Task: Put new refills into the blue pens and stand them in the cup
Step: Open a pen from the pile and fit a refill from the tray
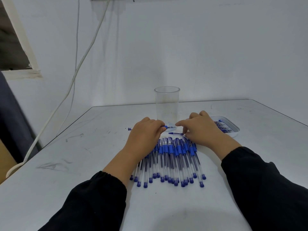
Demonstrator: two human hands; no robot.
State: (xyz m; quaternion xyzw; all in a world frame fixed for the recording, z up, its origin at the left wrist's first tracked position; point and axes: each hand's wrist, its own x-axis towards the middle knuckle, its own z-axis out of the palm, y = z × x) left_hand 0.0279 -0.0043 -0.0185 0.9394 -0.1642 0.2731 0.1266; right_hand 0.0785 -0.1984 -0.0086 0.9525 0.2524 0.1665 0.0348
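- Left hand (pixel 146 132): fingers curled round a blue-gripped clear plastic pen (pixel 165 127), held level, tip pointing right, blue end cap protruding on the left.
- Right hand (pixel 202 129): fingertips pinching a small blue-tipped pen piece (pixel 175 133) just above the white tabletop (pixel 83 155).
- Tall clear plastic cup (pixel 167 104): upright behind both hands.
- Row of blue-gripped clear pens (pixel 171 160): flat between the forearms.
- Shallow clear tray of refills (pixel 233 125): right of the right hand.
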